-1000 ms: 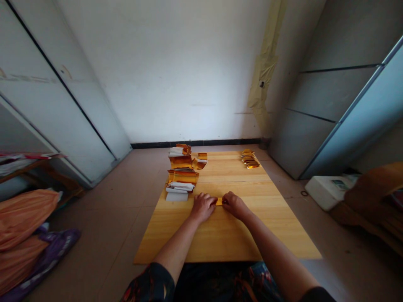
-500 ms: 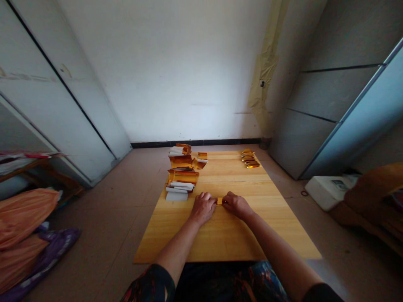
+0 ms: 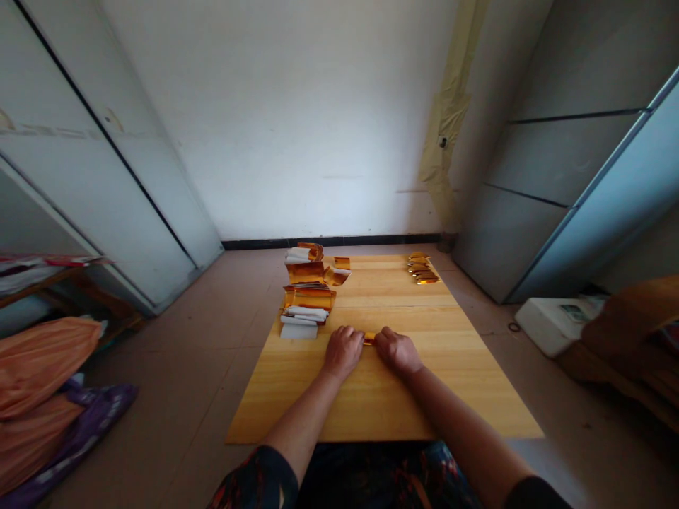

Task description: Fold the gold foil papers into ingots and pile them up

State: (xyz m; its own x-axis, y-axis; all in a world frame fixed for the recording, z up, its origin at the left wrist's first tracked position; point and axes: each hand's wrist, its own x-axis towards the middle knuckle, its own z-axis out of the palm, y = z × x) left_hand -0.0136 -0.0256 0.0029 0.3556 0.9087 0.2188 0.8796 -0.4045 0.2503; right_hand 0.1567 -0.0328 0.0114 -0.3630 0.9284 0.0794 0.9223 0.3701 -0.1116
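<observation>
A small piece of gold foil paper (image 3: 370, 338) lies low over the wooden table, stretched between my two hands. My left hand (image 3: 344, 348) has its fingers closed on the paper's left end. At the opposite end, my right hand (image 3: 397, 349) grips it with curled fingers. Only the short middle of the paper shows; both ends are hidden under the fingers. Left of my left hand stand piles of gold and white paper sheets (image 3: 308, 300). At the far right corner sits a row of folded gold paper pieces (image 3: 423, 270).
The wooden table (image 3: 467, 396) stands before a white wall (image 3: 318, 141). A grey refrigerator (image 3: 535, 205) rises at the right, with a white foam box (image 3: 552, 326) on the floor. Orange and purple bags (image 3: 47, 367) lie at the left, beside a wooden shelf.
My right hand has turned slightly, its knuckles now rolled over more, and the strip of gold paper between the hands looks a little narrower. My left hand has barely moved.
</observation>
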